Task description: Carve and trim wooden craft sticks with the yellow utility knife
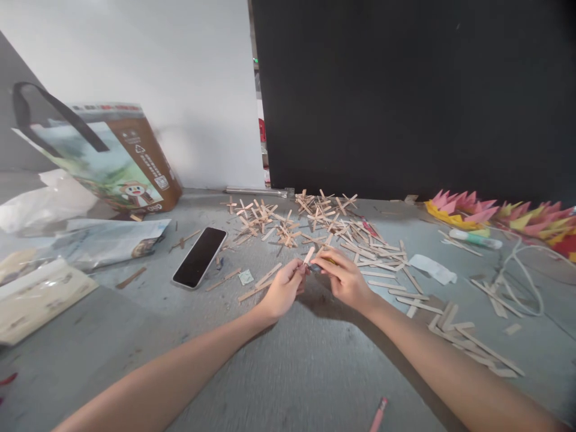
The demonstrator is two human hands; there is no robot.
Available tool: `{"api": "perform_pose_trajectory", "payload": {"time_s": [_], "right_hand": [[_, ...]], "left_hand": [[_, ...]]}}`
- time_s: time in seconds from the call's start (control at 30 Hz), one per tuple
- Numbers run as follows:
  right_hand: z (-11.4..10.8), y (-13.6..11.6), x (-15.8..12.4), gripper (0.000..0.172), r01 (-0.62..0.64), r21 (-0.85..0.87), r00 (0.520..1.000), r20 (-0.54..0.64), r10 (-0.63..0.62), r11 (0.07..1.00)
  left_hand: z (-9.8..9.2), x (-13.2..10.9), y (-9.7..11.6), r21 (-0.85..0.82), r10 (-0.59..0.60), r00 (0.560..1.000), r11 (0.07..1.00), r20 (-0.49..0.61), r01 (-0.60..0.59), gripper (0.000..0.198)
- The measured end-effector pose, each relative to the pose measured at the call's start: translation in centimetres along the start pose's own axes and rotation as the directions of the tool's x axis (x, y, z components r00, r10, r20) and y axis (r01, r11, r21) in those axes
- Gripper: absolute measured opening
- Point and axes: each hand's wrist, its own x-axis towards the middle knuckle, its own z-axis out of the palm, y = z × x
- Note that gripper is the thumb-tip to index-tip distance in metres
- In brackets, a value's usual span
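My left hand [284, 288] is closed, pinching a wooden craft stick [309, 255] whose pale end points up and away. Close against it, my right hand [344, 277] is closed around a small tool with a yellow part [332, 260]; fingers cover most of it, so its kind cannot be made out. Both hands meet just above the grey table, fingertips nearly touching. Directly beyond them lies a pile of craft sticks [258, 217], many crossed over one another. More loose sticks [380, 264] spread to the right of my right hand.
A phone [200, 258] lies left of my hands, near a brown printed bag [155, 162] and plastic packets [112, 240]. On the right are a glue stick [476, 239], a white cable [504, 273] and pink-yellow paper crafts [468, 210]. A pink pencil [379, 414] lies nearest me.
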Motion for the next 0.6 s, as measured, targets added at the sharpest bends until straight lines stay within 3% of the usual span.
{"api": "perform_pose_trajectory", "payload": {"time_s": [0.1, 0.27, 0.4, 0.6], "right_hand": [[0.27, 0.07, -0.14, 0.051, 0.013, -0.019, 1.0, 0.021, -0.013, 1.0], [0.55, 0.19, -0.08, 0.05, -0.109, 0.054, 0.994, 0.012, 0.109, 0.993], [0.62, 0.16, 0.0, 0.047, -0.103, 0.035, 0.993, 0.06, 0.101, 0.994], [0.79, 0.38, -0.06, 0.051, -0.11, 0.039, 0.993, 0.039, 0.108, 0.993]], "left_hand": [[-0.02, -0.01, -0.04, -0.01, 0.008, 1.0, 1.0, -0.008, -0.008, 0.038], [-0.01, -0.08, -0.05, 0.042, 0.029, 1.0, 0.999, -0.001, -0.029, 0.036], [-0.15, 0.03, -0.36, 0.055, 0.04, 0.999, 0.998, -0.007, -0.04, 0.033], [-0.29, 0.12, -0.56, 0.072, 0.068, 0.998, 0.995, 0.001, -0.068, 0.033]]}}
